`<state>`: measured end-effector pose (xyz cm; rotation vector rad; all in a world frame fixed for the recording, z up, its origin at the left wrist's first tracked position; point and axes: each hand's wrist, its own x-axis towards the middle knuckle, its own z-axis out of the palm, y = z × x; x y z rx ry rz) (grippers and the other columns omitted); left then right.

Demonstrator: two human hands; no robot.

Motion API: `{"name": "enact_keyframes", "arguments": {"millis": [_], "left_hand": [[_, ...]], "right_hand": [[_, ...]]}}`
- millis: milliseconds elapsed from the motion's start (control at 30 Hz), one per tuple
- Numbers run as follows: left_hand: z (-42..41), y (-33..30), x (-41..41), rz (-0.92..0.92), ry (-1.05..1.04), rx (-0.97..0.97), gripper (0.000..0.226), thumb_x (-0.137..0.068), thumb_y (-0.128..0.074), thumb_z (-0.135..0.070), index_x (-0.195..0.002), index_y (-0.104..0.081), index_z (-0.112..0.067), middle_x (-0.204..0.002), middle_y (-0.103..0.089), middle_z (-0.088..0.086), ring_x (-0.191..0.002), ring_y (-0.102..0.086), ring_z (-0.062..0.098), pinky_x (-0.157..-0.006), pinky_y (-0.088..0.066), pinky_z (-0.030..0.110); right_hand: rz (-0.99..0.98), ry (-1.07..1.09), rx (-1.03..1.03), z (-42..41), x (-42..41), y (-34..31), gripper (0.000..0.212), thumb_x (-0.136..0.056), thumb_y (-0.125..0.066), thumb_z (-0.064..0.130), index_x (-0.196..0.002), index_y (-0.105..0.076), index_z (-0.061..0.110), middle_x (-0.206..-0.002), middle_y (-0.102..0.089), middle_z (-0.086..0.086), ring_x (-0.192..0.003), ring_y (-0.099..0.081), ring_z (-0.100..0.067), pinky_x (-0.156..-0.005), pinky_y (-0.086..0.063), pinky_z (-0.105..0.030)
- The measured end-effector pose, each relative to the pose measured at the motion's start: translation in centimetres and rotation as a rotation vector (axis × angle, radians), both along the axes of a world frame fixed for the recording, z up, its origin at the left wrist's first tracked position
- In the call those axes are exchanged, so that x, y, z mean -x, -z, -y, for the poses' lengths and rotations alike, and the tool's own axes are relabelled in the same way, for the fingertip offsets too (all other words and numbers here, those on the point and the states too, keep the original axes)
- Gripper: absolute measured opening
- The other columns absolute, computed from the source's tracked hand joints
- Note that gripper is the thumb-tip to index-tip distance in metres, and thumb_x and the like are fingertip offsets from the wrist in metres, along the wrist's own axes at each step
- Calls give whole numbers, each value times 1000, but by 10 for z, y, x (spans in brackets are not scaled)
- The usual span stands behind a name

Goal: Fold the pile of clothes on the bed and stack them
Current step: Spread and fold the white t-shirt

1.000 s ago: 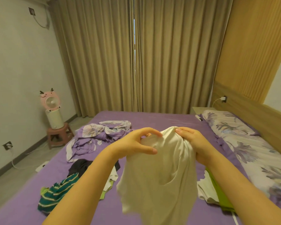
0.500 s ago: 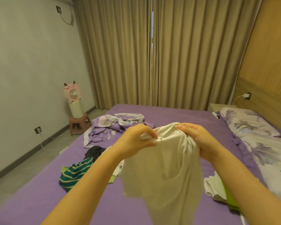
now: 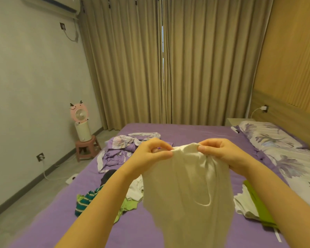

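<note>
I am holding a cream garment (image 3: 188, 185) up over the purple bed (image 3: 186, 130), left hand (image 3: 150, 154) and right hand (image 3: 222, 154) each pinching its top edge. A small folded stack (image 3: 252, 204) is lying near right; the unfolded pile (image 3: 104, 197) is waiting at left, so most folding looks left to do.

Beyond the hands, closed tan curtains (image 3: 161, 65) span the far wall. Left of them: pale wall (image 3: 34, 77), grey floor (image 3: 48, 183), stool (image 3: 87, 147) bearing a pink fan (image 3: 79, 113). Right: wooden headboard (image 3: 283, 111).

Cream garment (image 3: 186, 185), purple bed (image 3: 186, 133), tan curtains (image 3: 159, 59) — green-striped top (image 3: 86, 199), pink fan (image 3: 79, 113).
</note>
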<state>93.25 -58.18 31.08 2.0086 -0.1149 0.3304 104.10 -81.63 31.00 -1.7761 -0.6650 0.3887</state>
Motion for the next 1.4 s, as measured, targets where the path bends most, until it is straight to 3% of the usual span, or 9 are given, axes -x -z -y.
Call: {"name": "enact_keyframes", "arguments": {"millis": [133, 267, 367, 467, 633, 867, 1067, 1233, 1400], "left_hand": [[-34, 4, 27, -67, -7, 274, 22, -66, -80, -38, -83, -76, -24, -94, -71, -1, -90, -67, 14, -74, -53, 29], [-67, 11, 51, -152, -56, 281, 36, -58, -79, -47, -86, -77, -25, -91, -74, 1, -87, -70, 16, -77, -57, 33], [-85, 18, 64, -190, -102, 312, 26, -64, -77, -43, -85, -78, -29, -88, -75, -2, -78, -71, 10, -61, -55, 23], [-99, 22, 75, -175, -186, 395, 5, -75, -76, -26, -78, -78, -28, -83, -75, -4, -68, -70, 7, -48, -51, 16], [-106, 33, 84, -108, -306, 230, 18, -79, -74, -21, -64, -74, -30, -66, -70, -13, -67, -63, 4, -56, -44, 19], [-115, 35, 88, -36, -239, 206, 14, -87, -67, -20, -77, -71, -28, -82, -71, -8, -82, -63, 7, -64, -50, 19], [-104, 33, 72, 143, -349, -143, 17, -101, -40, -22, -92, -54, -18, -84, -54, -9, -78, -50, 8, -65, -39, 20], [-95, 32, 65, 285, -405, -280, 19, -102, -33, -28, -94, -49, -21, -78, -56, -4, -73, -54, 17, -64, -45, 39], [-97, 33, 66, 360, -484, -584, 22, -95, -22, -40, -93, -43, -32, -64, -47, -12, -62, -48, 13, -55, -39, 33]], "right_hand": [[39, 17, 112, -2, 20, -8, 23, -81, -71, 23, -103, -70, 29, -100, -72, 7, -94, -65, -3, -78, -47, -18], [76, 13, 246, 2, 47, -10, 46, -78, -74, 26, -119, -58, 40, -116, -64, 13, -110, -56, -2, -90, -43, -24], [152, 99, 411, -1, 67, -2, 59, -78, -75, 24, -131, -50, 35, -122, -57, 10, -115, -51, -11, -97, -41, -28], [227, 229, 499, -5, 86, 5, 53, -79, -73, 19, -128, -54, 28, -114, -58, 6, -105, -54, -13, -86, -42, -24], [200, 295, 351, -8, 109, 10, 7, -84, -67, 19, -90, -69, 16, -89, -68, -2, -86, -62, -19, -68, -46, -25], [21, 277, -19, -6, 119, 3, 16, -90, -60, 29, -95, -74, 22, -89, -74, 2, -77, -69, -8, -54, -50, -17], [162, 348, -47, -5, 107, 7, 5, -88, -63, 17, -90, -67, 16, -85, -69, -2, -79, -61, -13, -67, -48, -24], [317, 411, 67, -1, 102, 9, 1, -88, -64, 19, -89, -64, 20, -85, -68, -1, -77, -57, -11, -66, -45, -23], [307, 454, 55, 9, 104, 24, 3, -86, -66, 20, -87, -68, 18, -84, -67, -3, -76, -58, -13, -65, -45, -23]]}}
